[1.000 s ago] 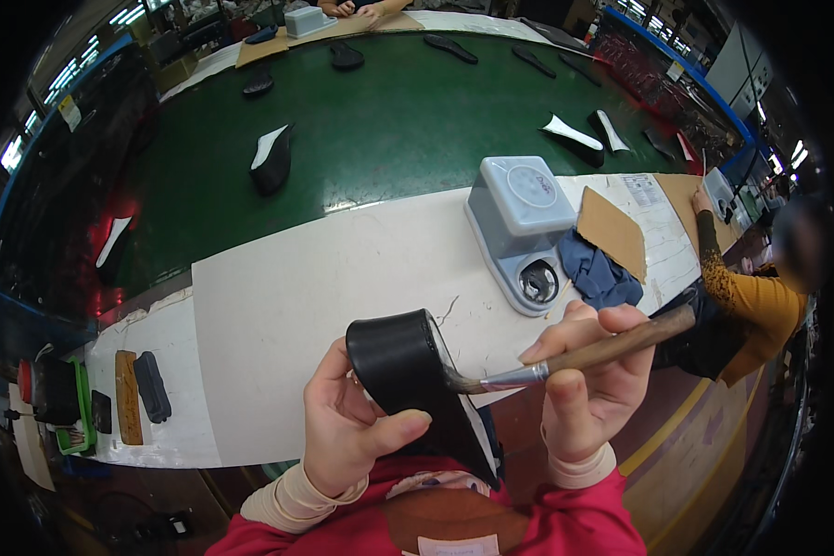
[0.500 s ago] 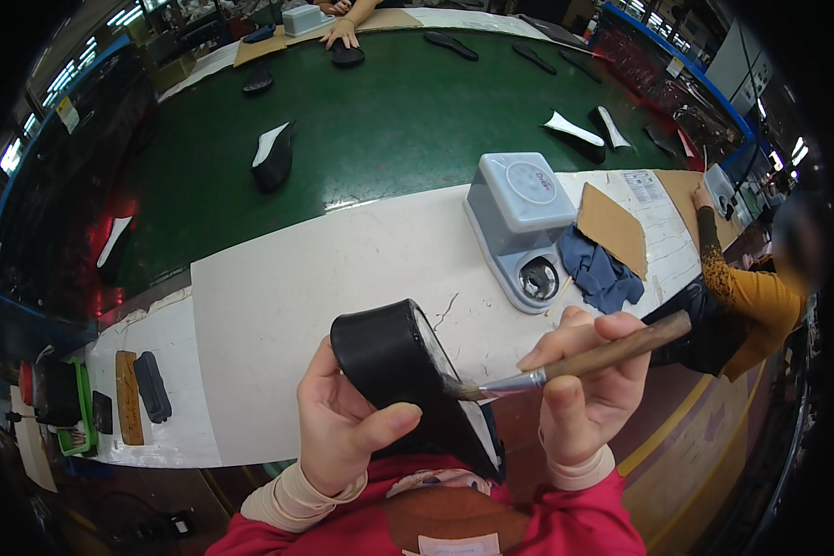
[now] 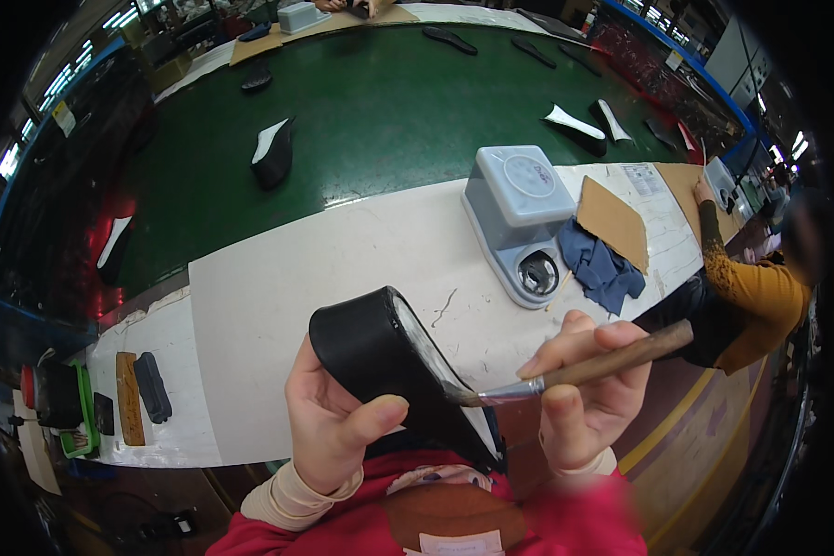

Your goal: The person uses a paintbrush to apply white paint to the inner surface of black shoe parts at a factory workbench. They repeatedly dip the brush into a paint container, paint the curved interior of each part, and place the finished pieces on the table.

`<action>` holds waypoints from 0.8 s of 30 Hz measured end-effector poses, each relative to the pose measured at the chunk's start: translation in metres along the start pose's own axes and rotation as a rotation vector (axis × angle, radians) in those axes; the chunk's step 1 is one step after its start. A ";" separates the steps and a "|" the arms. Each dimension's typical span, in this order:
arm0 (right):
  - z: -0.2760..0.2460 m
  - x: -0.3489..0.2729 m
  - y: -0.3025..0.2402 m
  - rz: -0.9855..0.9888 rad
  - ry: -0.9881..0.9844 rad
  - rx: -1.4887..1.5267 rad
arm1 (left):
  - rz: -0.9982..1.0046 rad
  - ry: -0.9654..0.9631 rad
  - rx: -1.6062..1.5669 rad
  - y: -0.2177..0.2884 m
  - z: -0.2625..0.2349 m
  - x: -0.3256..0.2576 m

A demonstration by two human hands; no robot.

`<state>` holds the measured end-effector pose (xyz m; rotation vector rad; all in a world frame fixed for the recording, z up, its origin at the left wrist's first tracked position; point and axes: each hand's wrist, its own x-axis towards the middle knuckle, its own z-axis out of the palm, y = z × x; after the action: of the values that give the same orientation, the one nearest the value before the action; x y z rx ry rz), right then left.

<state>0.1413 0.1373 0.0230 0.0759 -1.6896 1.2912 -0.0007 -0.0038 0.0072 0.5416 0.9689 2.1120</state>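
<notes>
My left hand point(image 3: 338, 422) grips a black shoe sole point(image 3: 366, 347) with a thick wedge heel, tilted up in front of me. Its pale upper face turns to the right. Between the fingers and thumb of my right hand point(image 3: 588, 389) is a paintbrush point(image 3: 612, 360) with a wooden handle and a metal ferrule. The dark bristles touch the sole's pale face close to its edge. Beyond my right hand stands a blue-grey plastic dispenser point(image 3: 519, 208), whose round cup point(image 3: 537, 273) holds something dark and shiny.
A blue cloth point(image 3: 598, 269) and a piece of cardboard point(image 3: 612, 222) lie beside the dispenser. Several soles, one a wedge point(image 3: 273, 157), rest on the green belt point(image 3: 389, 120). A wooden block point(image 3: 130, 398) and a green basket point(image 3: 88, 417) are at left. A co-worker point(image 3: 760, 287) sits at right.
My left hand and the sole have shifted slightly left and up. The brush tip has slid a little down along the sole's edge. Across the belt, another person's hand has lifted a dark sole off it.
</notes>
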 end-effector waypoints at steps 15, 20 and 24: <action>-0.002 -0.006 -0.006 0.021 0.005 -0.085 | 0.035 0.044 0.042 0.005 0.002 0.001; -0.003 -0.008 -0.006 0.006 0.001 -0.112 | 0.040 0.060 0.050 0.006 0.002 0.001; -0.004 -0.009 -0.007 0.006 -0.006 -0.118 | 0.047 0.062 0.053 0.006 0.002 0.002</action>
<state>0.1526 0.1332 0.0210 0.0049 -1.7687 1.1939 -0.0034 -0.0043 0.0131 0.5327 1.0583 2.1607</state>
